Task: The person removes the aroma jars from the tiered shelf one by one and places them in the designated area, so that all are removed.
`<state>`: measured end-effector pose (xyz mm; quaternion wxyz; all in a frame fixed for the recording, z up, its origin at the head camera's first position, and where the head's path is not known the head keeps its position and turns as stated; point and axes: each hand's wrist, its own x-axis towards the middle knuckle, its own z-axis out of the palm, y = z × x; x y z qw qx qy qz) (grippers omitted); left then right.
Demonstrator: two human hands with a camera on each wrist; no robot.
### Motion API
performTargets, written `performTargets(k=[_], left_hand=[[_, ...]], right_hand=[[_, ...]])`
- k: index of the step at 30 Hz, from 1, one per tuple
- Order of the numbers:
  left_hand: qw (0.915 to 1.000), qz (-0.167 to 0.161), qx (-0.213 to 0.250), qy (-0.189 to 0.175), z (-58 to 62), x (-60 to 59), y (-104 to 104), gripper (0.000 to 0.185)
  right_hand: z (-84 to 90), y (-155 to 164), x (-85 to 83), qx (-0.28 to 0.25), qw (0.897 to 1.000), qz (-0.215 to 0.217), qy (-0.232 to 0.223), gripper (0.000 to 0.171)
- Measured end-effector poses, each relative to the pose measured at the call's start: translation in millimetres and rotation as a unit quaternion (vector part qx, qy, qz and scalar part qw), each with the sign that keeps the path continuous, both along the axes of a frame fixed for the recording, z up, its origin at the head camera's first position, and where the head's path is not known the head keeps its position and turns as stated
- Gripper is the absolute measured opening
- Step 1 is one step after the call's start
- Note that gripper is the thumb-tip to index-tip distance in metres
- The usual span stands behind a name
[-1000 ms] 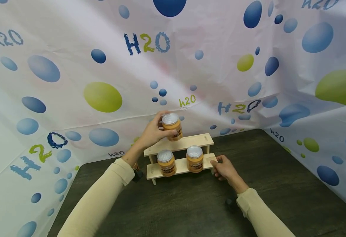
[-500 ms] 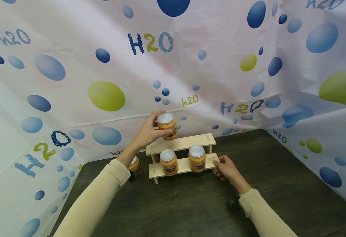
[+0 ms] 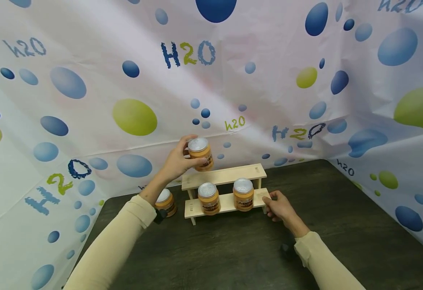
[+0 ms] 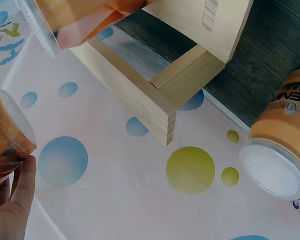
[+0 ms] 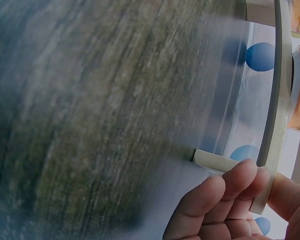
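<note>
My left hand (image 3: 178, 162) grips an orange jar with a silvery lid (image 3: 201, 156), upright, at the left part of the upper shelf of a two-step wooden rack (image 3: 229, 175). Whether the jar touches the shelf I cannot tell in the head view; the left wrist view shows the fingers round the same jar (image 4: 7, 132). With thumb and curled fingers, my right hand (image 3: 281, 208) holds the right end of the lower shelf (image 5: 272, 145). Two matching jars stand on that shelf, a left jar (image 3: 209, 200) and a right jar (image 3: 243, 196).
Left of the rack, another orange jar (image 3: 166, 204) stands on the dark wooden tabletop (image 3: 225, 253), partly behind my left wrist. A white sheet with blue and green spots (image 3: 269, 48) hangs behind and along both sides.
My left hand has carried its jar leftward along the upper shelf. The jar on the tabletop has come into fuller view. My right hand keeps its hold; the head view has shifted slightly.
</note>
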<state>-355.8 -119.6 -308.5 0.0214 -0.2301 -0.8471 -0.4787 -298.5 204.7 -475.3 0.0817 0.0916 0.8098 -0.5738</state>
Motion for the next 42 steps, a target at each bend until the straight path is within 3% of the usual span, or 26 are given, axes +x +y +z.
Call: performTargets(k=[42], left_hand=[[0.9994,0.026,-0.014,0.017,0.8,8.7,-35,0.086]], right_hand=[[-3.5,1,-2.0,-0.001,1.0,0.007,0.004,0.032]])
